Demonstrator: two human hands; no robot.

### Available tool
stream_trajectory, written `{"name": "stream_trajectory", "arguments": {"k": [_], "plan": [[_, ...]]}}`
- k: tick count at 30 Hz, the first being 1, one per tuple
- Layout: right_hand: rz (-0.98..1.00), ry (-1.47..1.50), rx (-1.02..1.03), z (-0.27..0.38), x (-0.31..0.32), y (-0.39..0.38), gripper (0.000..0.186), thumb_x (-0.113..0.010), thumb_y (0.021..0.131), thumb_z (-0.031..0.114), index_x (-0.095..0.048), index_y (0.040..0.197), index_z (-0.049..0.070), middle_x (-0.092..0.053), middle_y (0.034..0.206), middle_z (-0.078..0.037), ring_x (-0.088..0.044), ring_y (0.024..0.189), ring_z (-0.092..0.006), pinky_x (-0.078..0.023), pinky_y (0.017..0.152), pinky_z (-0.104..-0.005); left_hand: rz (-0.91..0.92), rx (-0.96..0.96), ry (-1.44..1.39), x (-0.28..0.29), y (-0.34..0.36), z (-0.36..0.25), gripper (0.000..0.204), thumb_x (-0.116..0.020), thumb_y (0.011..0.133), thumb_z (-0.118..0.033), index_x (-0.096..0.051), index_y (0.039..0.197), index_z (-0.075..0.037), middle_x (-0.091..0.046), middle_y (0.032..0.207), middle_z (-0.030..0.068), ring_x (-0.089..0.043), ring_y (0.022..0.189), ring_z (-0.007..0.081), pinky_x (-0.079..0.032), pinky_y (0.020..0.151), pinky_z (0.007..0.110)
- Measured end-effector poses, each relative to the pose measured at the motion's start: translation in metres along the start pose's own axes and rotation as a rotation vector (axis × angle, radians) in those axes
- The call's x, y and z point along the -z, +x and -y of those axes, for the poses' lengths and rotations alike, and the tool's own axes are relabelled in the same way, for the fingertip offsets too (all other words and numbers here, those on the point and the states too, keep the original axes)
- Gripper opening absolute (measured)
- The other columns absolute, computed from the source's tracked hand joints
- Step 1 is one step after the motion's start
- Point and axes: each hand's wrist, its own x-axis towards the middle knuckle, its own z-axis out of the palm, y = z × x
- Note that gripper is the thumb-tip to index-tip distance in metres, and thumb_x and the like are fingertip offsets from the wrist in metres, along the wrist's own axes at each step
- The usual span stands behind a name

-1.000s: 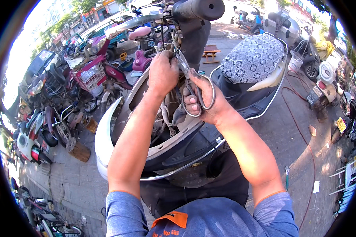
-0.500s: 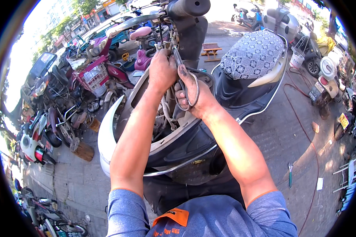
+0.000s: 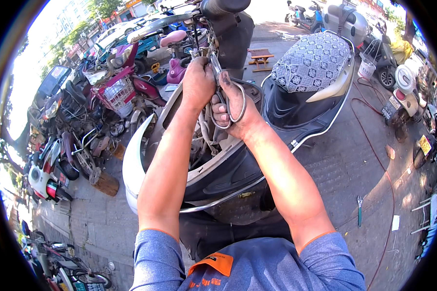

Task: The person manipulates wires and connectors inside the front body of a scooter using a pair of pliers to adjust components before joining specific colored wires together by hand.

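A pair of metal scissors [image 3: 242, 104] with big loop handles is in my right hand [image 3: 235, 107], its fingers and thumb through the loops. The blades point up and away, close beside my left hand [image 3: 198, 83]. My left hand is closed at the scooter's steering column, its thumb and fingers pinched together near some cables [image 3: 210, 47]; what lies in the pinch is hidden. Below both hands the scooter's front body [image 3: 218, 167] is opened up, with wiring [image 3: 205, 132] and hoses exposed inside. A black handlebar grip [image 3: 226, 6] is above.
Right of my hands is the scooter seat [image 3: 311, 63] under a patterned cover. A wrench [image 3: 360, 212] and a red hose [image 3: 366, 133] lie on the paving at right. Parked two-wheelers [image 3: 48, 179] and a wood stump [image 3: 104, 183] are at left; a small wooden stool [image 3: 260, 58] stands beyond.
The scissors have turned a little in my right hand, and their blades catch more light. My left hand keeps its pinch in nearly the same place. The whole view has shifted slightly.
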Motion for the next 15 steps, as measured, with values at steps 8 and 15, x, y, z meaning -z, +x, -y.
{"name": "stream_trajectory", "arguments": {"k": [8, 15], "plan": [[-0.077, -0.492, 0.223, 0.013, 0.008, 0.015, 0.054, -0.064, 0.103, 0.067, -0.062, 0.090, 0.014, -0.043, 0.065, 0.008, -0.039, 0.053, -0.0044, -0.028, 0.050, -0.0247, 0.014, -0.064, 0.034, -0.004, -0.003, -0.011, 0.024, -0.063, 0.099, -0.013, -0.069, 0.114, 0.004, -0.071, 0.112, 0.0284, -0.068, 0.108, 0.0463, -0.053, 0.095, 0.052], [-0.079, -0.403, 0.092, 0.008, 0.003, -0.011, 0.060, -0.062, 0.102, 0.069, -0.063, 0.091, 0.011, -0.049, 0.069, 0.003, -0.044, 0.055, -0.0086, -0.035, 0.054, -0.0265, 0.002, 0.014, 0.042, 0.005, 0.003, -0.009, 0.028, -0.068, 0.096, -0.020, -0.072, 0.112, 0.003, -0.074, 0.105, 0.0253, -0.071, 0.102, 0.0428, -0.054, 0.092, 0.049]]}}
